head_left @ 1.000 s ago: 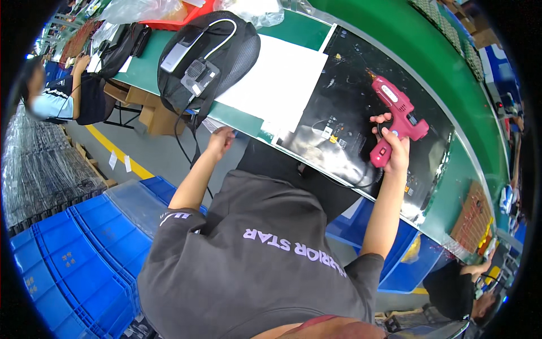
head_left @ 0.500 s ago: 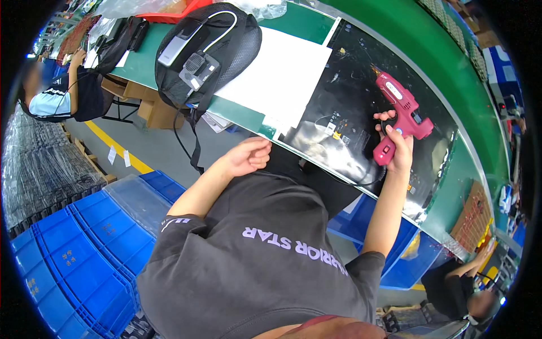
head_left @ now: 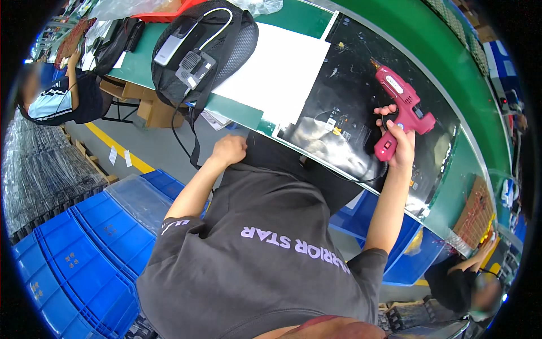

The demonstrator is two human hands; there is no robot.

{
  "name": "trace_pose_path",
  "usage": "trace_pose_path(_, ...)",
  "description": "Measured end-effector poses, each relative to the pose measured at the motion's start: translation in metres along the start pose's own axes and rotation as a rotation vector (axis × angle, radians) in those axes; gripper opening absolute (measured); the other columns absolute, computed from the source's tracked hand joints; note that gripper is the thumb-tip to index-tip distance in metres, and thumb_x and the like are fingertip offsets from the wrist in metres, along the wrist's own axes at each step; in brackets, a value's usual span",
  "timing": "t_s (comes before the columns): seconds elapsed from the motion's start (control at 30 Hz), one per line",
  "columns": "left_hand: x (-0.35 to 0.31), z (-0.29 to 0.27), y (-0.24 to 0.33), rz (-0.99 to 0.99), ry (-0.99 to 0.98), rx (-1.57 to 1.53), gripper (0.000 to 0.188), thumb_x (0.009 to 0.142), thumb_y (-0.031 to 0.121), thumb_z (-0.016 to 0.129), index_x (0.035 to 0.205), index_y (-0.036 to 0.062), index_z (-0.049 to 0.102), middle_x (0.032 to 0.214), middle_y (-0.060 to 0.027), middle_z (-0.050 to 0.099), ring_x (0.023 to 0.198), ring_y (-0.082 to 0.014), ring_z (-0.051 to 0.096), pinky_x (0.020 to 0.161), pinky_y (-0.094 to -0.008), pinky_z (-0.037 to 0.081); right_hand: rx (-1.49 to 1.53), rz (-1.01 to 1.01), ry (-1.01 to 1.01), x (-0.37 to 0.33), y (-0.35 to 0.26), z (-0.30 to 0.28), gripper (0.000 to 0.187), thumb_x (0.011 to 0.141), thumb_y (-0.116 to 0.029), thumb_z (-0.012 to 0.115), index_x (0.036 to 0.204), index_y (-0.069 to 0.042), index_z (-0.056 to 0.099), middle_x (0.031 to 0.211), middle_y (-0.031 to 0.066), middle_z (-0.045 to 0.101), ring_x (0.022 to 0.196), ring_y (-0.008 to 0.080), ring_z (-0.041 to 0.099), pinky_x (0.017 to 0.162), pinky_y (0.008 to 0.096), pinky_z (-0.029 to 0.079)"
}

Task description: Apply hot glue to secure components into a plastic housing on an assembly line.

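Observation:
A pink hot glue gun (head_left: 400, 93) is gripped by its handle in my right hand (head_left: 402, 148), above the black mat (head_left: 350, 73) on the workbench. Its nozzle points away from me, toward the far side. The glue gun's dark cord runs from the handle down along the bench's near edge. My left hand (head_left: 230, 149) hangs off the bench, near its front edge and left of my lap. Its fingers are curled into a loose fist, with nothing showing in them. A white sheet (head_left: 282, 68) lies on the bench left of the mat.
A black mesh backpack (head_left: 237, 51) with a power bank and cabled device lies at the bench's left. Blue crates (head_left: 90, 243) stand behind on my left. A co-worker (head_left: 62, 96) sits far left, another (head_left: 457, 282) at lower right. A brown board (head_left: 473, 217) lies at the right end.
My left hand has drawn back from the bench edge, moving left and slightly down. My right hand keeps hold of the glue gun, which has barely moved.

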State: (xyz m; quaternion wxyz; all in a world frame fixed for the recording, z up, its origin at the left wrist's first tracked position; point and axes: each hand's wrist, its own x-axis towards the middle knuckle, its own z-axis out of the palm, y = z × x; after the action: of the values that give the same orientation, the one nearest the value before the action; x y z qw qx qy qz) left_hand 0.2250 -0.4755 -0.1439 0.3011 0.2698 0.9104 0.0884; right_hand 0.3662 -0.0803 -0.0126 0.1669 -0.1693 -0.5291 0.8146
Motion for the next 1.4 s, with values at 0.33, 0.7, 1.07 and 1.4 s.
trace_pose_path(0.33,-0.044,-0.072,0.053,0.445,0.454,-0.173,0.007,0.078,0.012,0.064,0.077,0.0044,0.063,0.08,-0.0109,0.066,0.083,-0.0285,0.063,0.071,-0.0378,0.048,-0.017,0.018,0.006,0.001,0.001,0.0,0.035,0.079,-0.001,0.059,0.114,0.0,0.052,0.104,0.0124,0.061,0.107,0.0283,0.057,0.084,0.0331,0.048)
trace_pose_path(0.7,-0.084,-0.126,0.114,1.009,0.793,-0.392,0.022,0.06,-0.002,0.071,0.08,0.0049,0.065,0.085,-0.0052,0.068,0.089,-0.0231,0.065,0.079,-0.039,0.05,-0.014,0.01,0.01,0.001,0.002,0.002,0.035,0.079,-0.001,0.06,0.113,0.0,0.052,0.103,0.0116,0.062,0.106,0.0279,0.058,0.084,0.0325,0.048)
trace_pose_path(1.07,-0.085,-0.142,0.143,1.241,0.566,-0.834,0.009,0.07,0.004,0.063,0.078,-0.0002,0.062,0.067,-0.009,0.064,0.071,-0.024,0.067,0.105,-0.051,0.035,0.0,0.001,0.029,0.0,0.0,0.004,0.033,0.077,0.0,0.061,0.11,0.001,0.054,0.099,0.0113,0.063,0.103,0.0274,0.059,0.079,0.0325,0.049)
trace_pose_path(1.4,-0.062,-0.131,0.146,0.828,0.399,-1.193,0.009,0.081,-0.004,0.06,0.075,-0.0002,0.055,0.065,-0.0055,0.055,0.054,-0.011,0.05,0.051,-0.0255,0.042,-0.013,0.003,0.012,-0.001,-0.002,0.004,0.033,0.078,-0.001,0.06,0.11,-0.002,0.052,0.1,0.01,0.06,0.105,0.0267,0.057,0.082,0.0317,0.047)
